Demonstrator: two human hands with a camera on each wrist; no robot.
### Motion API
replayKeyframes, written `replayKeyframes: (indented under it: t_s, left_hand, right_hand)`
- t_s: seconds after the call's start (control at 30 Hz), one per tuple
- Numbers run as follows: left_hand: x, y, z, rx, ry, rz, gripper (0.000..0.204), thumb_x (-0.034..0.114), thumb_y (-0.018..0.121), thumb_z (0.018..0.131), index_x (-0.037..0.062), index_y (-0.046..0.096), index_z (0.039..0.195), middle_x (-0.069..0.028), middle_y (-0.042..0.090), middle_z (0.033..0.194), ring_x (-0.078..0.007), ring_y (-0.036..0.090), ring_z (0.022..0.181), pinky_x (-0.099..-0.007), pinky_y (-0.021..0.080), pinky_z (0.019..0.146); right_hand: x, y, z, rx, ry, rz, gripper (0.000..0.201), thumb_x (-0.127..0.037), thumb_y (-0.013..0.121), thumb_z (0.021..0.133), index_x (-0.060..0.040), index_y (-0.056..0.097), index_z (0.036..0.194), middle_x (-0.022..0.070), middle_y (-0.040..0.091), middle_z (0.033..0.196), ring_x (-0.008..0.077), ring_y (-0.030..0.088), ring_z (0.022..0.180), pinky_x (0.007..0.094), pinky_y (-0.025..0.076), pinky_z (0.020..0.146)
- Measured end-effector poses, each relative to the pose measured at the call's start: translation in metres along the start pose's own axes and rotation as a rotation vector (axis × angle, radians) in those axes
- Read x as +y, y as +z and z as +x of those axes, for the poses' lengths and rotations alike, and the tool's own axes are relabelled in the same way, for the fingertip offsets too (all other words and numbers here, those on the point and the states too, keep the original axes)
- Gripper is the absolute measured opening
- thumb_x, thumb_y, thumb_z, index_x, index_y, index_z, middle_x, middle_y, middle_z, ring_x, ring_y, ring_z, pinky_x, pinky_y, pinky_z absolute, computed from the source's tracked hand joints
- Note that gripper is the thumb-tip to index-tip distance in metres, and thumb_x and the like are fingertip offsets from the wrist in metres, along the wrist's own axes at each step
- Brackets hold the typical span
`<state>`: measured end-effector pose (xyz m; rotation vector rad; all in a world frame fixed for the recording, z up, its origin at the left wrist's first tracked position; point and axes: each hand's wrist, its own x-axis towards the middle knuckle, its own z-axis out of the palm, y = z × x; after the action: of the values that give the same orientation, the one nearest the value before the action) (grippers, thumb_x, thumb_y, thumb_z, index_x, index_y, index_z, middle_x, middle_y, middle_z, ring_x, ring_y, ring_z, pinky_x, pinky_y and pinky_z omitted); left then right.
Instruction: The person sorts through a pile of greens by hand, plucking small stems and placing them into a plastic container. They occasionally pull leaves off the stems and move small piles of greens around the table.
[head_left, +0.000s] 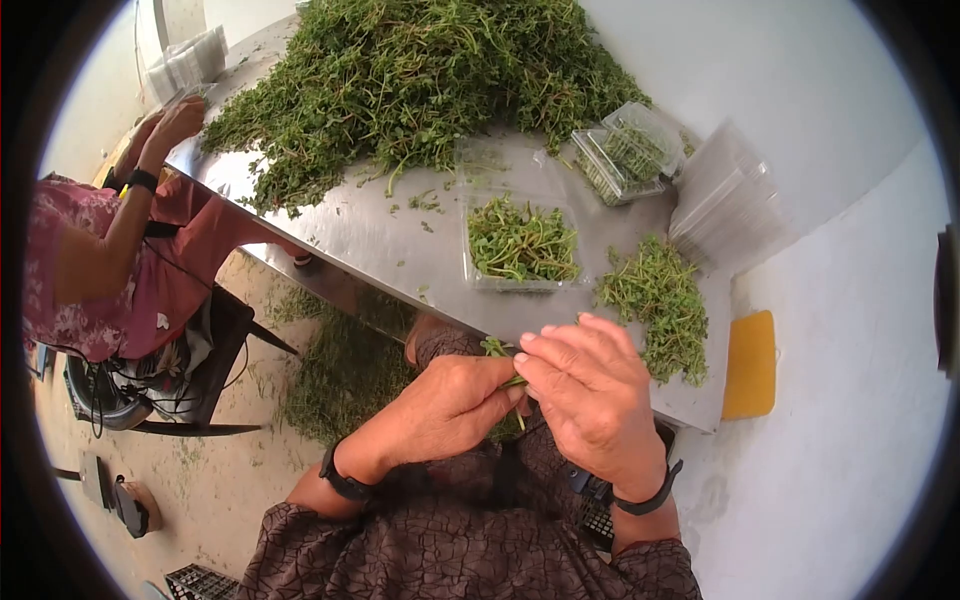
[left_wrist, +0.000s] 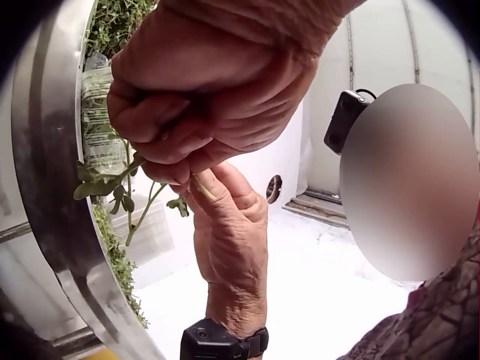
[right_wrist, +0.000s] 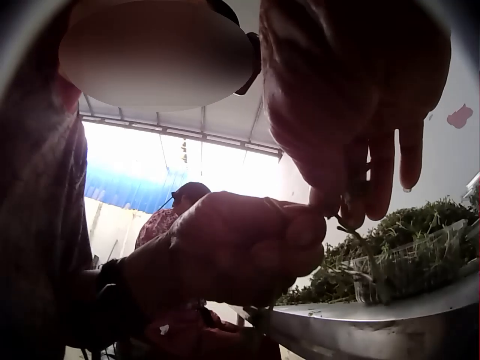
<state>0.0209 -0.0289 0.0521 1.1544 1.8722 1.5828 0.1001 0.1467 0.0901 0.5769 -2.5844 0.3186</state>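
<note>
A herb heap [head_left: 420,80] fills the upper centre on the table [head_left: 340,235]. Below it sits a tray [head_left: 520,245] holding sprigs, a small pile [head_left: 660,300] to its right. Closed boxes [head_left: 630,150] lie upper right (stacked lids [head_left: 725,205] beside them). Both hands [head_left: 530,395] meet at lower centre.

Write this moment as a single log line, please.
left hand: grips herb sprigs | right hand: pinches a stem of them | open tray: part filled | table: herb pile
</note>
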Motion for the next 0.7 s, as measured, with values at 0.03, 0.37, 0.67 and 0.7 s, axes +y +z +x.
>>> replayKeyframes:
  t_s: [0.03, 0.37, 0.67, 0.7]
  left_hand:
    - [0.000, 0.000, 0.000, 0.002, 0.006, 0.002, 0.013, 0.009, 0.058, 0.092, -0.0022, 0.063, 0.093, -0.0211, 0.065, 0.080, -0.0410, 0.064, 0.078, -0.0434, 0.049, 0.067]
    - [-0.002, -0.001, -0.001, -0.018, 0.023, 0.060, 0.012, 0.008, 0.058, 0.089, -0.0031, 0.061, 0.089, -0.0227, 0.062, 0.076, -0.0437, 0.062, 0.077, -0.0464, 0.048, 0.065]
    - [-0.008, 0.002, -0.003, -0.012, 0.073, 0.109, 0.012, 0.008, 0.060, 0.086, -0.0035, 0.059, 0.088, -0.0228, 0.062, 0.075, -0.0444, 0.061, 0.076, -0.0475, 0.048, 0.063]
    - [-0.008, 0.002, -0.003, -0.010, 0.069, 0.124, 0.012, 0.008, 0.060, 0.086, -0.0036, 0.059, 0.087, -0.0229, 0.062, 0.076, -0.0445, 0.061, 0.076, -0.0473, 0.048, 0.063]
  right_hand:
    - [0.002, 0.003, -0.002, 0.013, 0.021, 0.035, 0.031, -0.004, 0.074, 0.069, -0.0032, 0.070, 0.100, 0.0082, 0.067, 0.110, 0.0264, 0.061, 0.104, 0.0478, 0.046, 0.097]
    - [0.000, 0.010, -0.005, 0.014, 0.053, 0.161, 0.031, 0.004, 0.071, 0.068, 0.0033, 0.067, 0.099, 0.0122, 0.066, 0.090, 0.0291, 0.064, 0.087, 0.0457, 0.051, 0.089]
    - [0.003, 0.018, -0.010, -0.003, 0.126, 0.335, 0.032, 0.005, 0.070, 0.069, 0.0037, 0.065, 0.101, 0.0132, 0.064, 0.083, 0.0308, 0.062, 0.079, 0.0407, 0.048, 0.072]
    - [0.002, 0.017, -0.010, -0.001, 0.124, 0.332, 0.032, 0.005, 0.070, 0.069, 0.0037, 0.065, 0.101, 0.0132, 0.064, 0.083, 0.0308, 0.062, 0.079, 0.0407, 0.048, 0.072]
